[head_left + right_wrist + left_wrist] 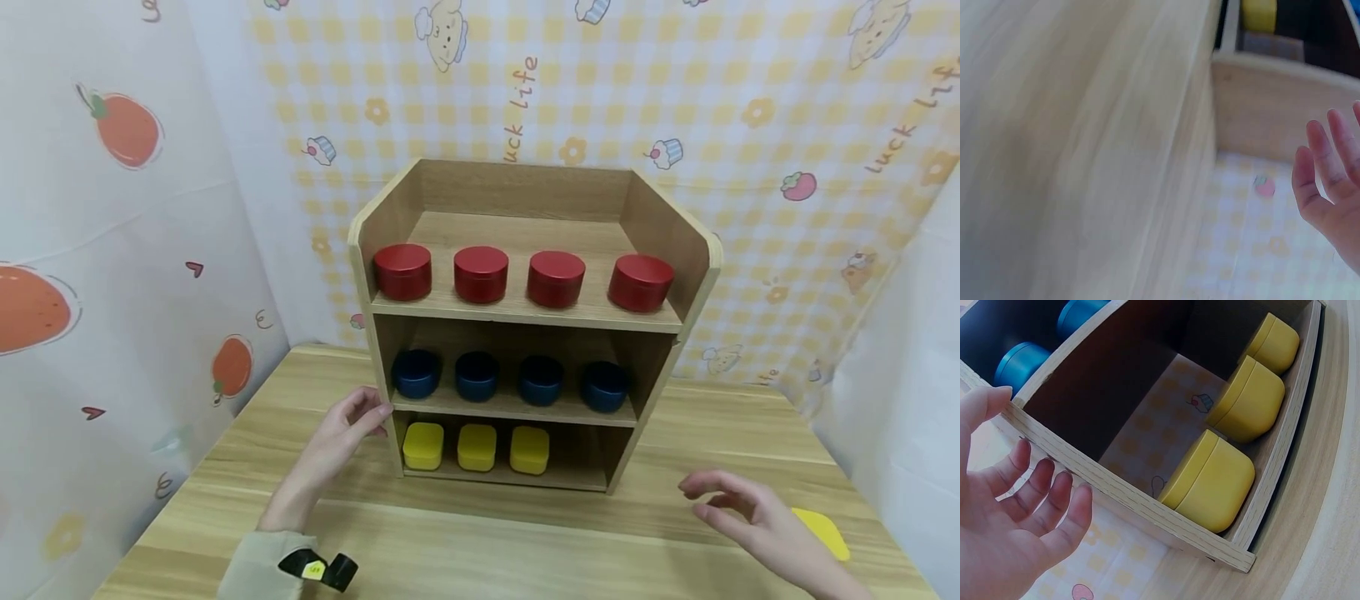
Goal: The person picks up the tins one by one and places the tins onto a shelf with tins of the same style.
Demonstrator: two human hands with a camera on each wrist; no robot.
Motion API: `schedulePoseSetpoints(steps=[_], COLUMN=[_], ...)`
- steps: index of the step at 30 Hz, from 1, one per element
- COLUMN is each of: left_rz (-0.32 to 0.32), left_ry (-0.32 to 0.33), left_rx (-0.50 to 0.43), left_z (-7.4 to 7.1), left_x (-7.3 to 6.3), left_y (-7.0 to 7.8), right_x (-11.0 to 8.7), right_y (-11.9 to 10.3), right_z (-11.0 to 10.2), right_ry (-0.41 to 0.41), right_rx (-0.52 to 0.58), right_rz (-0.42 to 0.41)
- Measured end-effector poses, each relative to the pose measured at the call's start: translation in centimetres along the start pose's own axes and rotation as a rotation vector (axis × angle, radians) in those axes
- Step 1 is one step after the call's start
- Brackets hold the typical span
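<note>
A wooden shelf [495, 317] with three tiers stands upright on the table. Its top tier bears several round red tins [481, 275], the middle one several round blue tins [477, 377]. Three yellow rounded-square tins [477, 447] sit on the bottom tier, toward its left. My left hand [352, 425] is at the shelf's left side panel, thumb at the front edge and relaxed fingers beside the outer face. To the right of the shelf, my right hand [738, 517] is over the table, fingers loosely bent and holding nothing. Beyond it lies another yellow object [823, 533], partly hidden by the hand and forearm.
Pale wooden table [480, 542] spreads in front of the shelf and to both sides. Patterned cloth [570, 108] hangs behind, and more cloth encloses the left and right sides. A black strap [318, 569] circles the left sleeve.
</note>
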State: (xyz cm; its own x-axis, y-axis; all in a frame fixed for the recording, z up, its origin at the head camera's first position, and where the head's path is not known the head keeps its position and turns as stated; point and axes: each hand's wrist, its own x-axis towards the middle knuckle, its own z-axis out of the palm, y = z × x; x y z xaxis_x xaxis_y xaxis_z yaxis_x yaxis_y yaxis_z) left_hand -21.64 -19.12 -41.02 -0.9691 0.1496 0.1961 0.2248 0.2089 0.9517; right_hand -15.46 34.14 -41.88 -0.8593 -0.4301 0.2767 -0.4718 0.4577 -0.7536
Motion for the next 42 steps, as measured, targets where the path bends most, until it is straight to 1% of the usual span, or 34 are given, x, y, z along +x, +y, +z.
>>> schedulePoseSetpoints(steps=[4, 7, 11, 17, 23, 28, 31, 35, 38, 42], left_rz=[0.011, 0.017, 0.019, 0.014, 0.000, 0.000, 0.003, 0.008, 0.007, 0.005], left_ry=[0.001, 0.003, 0.015, 0.025, 0.018, 0.013, 0.015, 0.020, 0.016, 0.013], left_rx=[0.005, 0.008, 0.010, 0.009, 0.020, 0.020, 0.021, 0.015, 0.012, 0.012], left_z=[0.0, 0.0, 0.1, 0.3, 0.3, 0.3, 0.2, 0.2, 0.1, 0.0], left_x=[0.0, 0.1, 0.0, 0.0, -0.1, -0.1, -0.1, -0.1, -0.1, -0.1], left_y=[0.1, 0.2, 0.4, 0.3, 0.1, 0.1, 0.1, 0.2, 0.1, 0.0], right_x=[-1.2, -2.0, -2.9, -4.5, -6.1, -6.9, -7.1, -7.2, -7.4, -7.5], right_y=[1.4, 2.3, 3.2, 5.2, 7.5, 9.5, 10.4, 11.2, 11.3, 11.5], right_z=[-1.4, -2.7, -4.8, -7.2, -8.4, -8.8, -8.9, -8.6, -8.5, -8.6], right_ry=[0.043, 0.096, 0.158, 0.190, 0.162, 0.078, 0.027, -0.006, -0.034, -0.061], right_rx=[-0.080, -0.150, -0.210, -0.253, -0.286, -0.316, -0.299, -0.286, -0.311, -0.340], right_rz=[-0.029, -0.052, -0.033, 0.061, 0.168, 0.269, 0.267, 0.190, 0.158, 0.154])
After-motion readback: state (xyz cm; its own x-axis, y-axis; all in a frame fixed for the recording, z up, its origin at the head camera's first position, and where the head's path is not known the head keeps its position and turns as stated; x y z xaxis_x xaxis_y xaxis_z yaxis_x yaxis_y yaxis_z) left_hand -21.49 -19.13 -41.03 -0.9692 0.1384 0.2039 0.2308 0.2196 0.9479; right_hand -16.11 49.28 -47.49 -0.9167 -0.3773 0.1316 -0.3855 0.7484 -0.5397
